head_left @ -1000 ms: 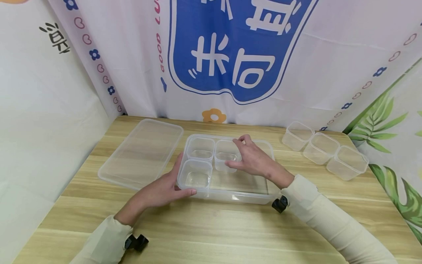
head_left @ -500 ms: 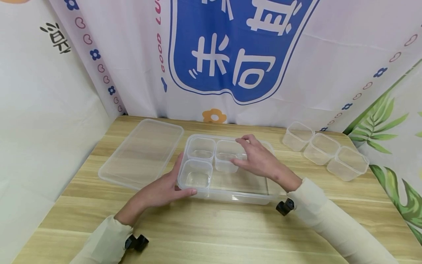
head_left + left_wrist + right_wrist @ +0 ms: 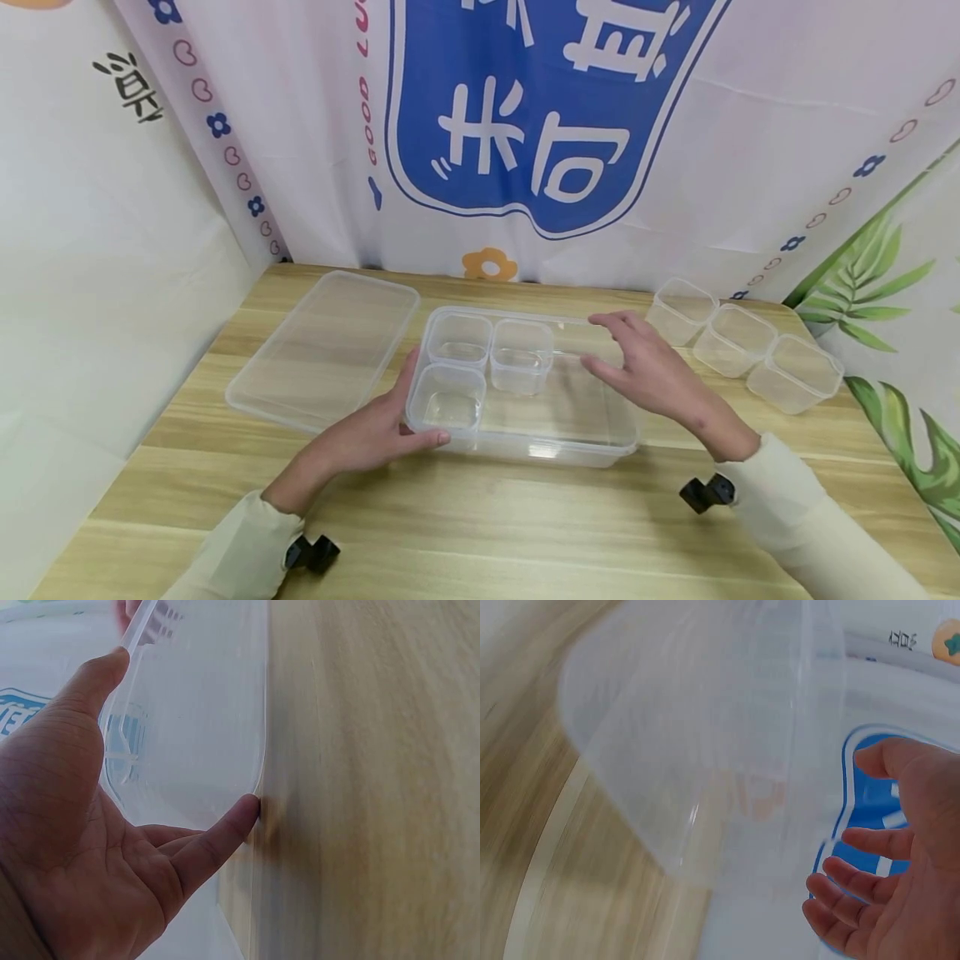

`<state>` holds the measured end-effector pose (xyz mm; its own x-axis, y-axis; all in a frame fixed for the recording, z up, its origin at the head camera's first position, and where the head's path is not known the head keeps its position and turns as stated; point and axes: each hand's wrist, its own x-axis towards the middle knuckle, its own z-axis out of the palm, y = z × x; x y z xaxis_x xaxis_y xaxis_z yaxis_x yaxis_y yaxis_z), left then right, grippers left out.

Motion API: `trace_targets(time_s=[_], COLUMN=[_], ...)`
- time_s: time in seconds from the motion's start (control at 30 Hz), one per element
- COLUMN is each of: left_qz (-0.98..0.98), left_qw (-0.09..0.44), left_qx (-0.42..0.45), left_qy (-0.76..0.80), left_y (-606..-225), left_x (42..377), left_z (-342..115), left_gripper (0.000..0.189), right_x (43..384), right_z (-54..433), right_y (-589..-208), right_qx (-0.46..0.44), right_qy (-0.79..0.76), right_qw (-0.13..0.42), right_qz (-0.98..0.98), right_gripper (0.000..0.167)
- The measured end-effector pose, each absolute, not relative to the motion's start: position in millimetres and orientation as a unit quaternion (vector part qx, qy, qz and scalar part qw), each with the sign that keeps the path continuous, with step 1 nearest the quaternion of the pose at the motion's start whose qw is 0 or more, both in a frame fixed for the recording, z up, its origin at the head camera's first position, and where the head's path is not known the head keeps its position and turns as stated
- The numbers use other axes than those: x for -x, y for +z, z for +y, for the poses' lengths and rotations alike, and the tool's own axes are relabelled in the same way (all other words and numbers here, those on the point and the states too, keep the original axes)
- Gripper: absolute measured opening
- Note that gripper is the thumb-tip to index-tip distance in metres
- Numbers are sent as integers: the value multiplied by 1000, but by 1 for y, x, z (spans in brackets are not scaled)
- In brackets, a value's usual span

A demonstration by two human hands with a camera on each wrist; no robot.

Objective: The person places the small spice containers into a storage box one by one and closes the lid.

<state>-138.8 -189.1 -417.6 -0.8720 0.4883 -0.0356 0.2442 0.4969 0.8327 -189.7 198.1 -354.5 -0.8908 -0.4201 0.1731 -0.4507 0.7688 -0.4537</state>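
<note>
A large clear plastic food box sits on the table with three small clear cups in its left part: a back-left cup, a front-left cup and a back-middle cup. My left hand holds the box's near left corner, thumb along the front rim and fingers around the left side. In the left wrist view, the little finger reaches the box's bottom edge. My right hand hovers over the right end of the box, thumb and fingers apart, holding nothing.
A clear lid lies on the wooden table at the left. At the back right stand three loose cups, the nearest cup by the table's right edge. A printed curtain hangs behind.
My right hand has drawn away from the back-middle cup and moved right, its fingers spreading wider. That cup stays in the box. The left hand keeps its place.
</note>
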Motion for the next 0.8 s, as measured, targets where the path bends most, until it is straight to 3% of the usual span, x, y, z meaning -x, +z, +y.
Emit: trace_targets(time_s=[0.8], left_qz=[866], left_qw=[128], left_qx=[-210], left_qy=[435], left_y=[-418], left_x=[139], left_z=[-188], left_gripper=[123], right_x=[173], right_z=[326], right_y=[-365], right_qx=[-135], right_qy=[269], right_qw=[134], right_qz=[-944], right_gripper=[54])
